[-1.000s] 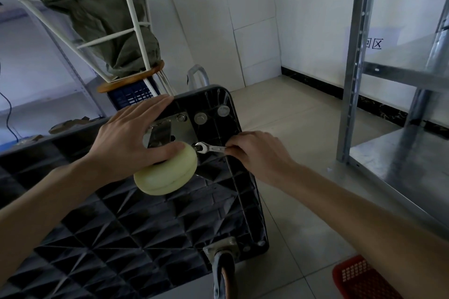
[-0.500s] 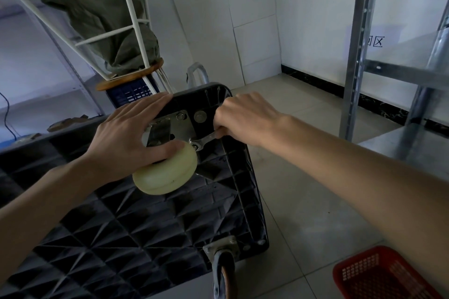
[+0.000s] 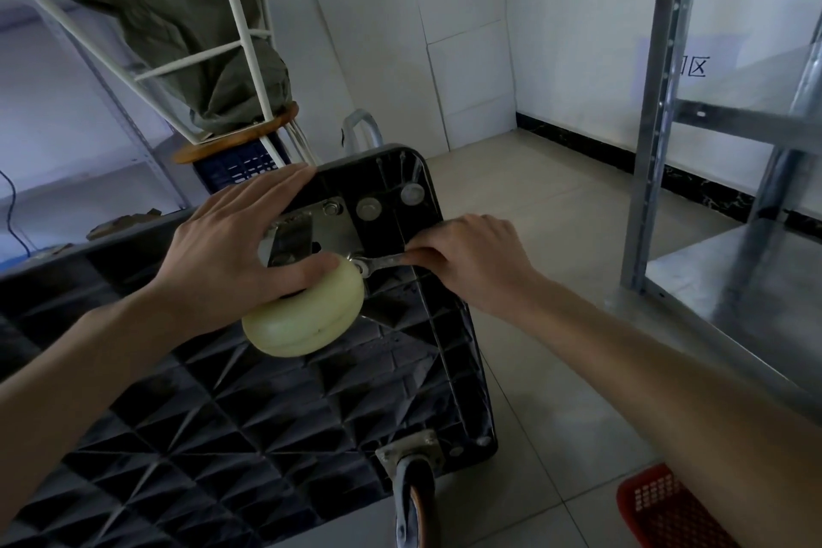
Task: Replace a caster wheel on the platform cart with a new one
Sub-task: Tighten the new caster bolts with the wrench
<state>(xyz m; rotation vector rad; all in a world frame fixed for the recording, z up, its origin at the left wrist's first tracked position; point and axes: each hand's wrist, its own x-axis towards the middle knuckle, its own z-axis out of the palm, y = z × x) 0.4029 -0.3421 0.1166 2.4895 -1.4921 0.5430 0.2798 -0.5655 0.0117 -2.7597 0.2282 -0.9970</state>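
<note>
The black platform cart (image 3: 267,423) lies upside down, its ribbed underside facing me. A cream caster wheel (image 3: 307,316) on a metal mounting plate (image 3: 333,227) sits near the cart's far right corner. My left hand (image 3: 240,245) lies over the caster's bracket, fingers straight, thumb on the wheel. My right hand (image 3: 476,254) grips a silver wrench (image 3: 382,263), whose head sits on a bolt at the plate's near right corner. Another caster (image 3: 413,494) with a grey wheel stands at the near corner.
A metal shelving rack (image 3: 654,147) stands at the right, its lower shelf (image 3: 738,298) close to my right arm. A red plastic basket (image 3: 662,503) sits on the tiled floor at bottom right. An upturned stool (image 3: 231,138) with a green cloth rests behind the cart.
My right hand has swung the wrench handle back down and toward me, from the far corner of the cart to roughly level. My left hand has stayed on the caster.
</note>
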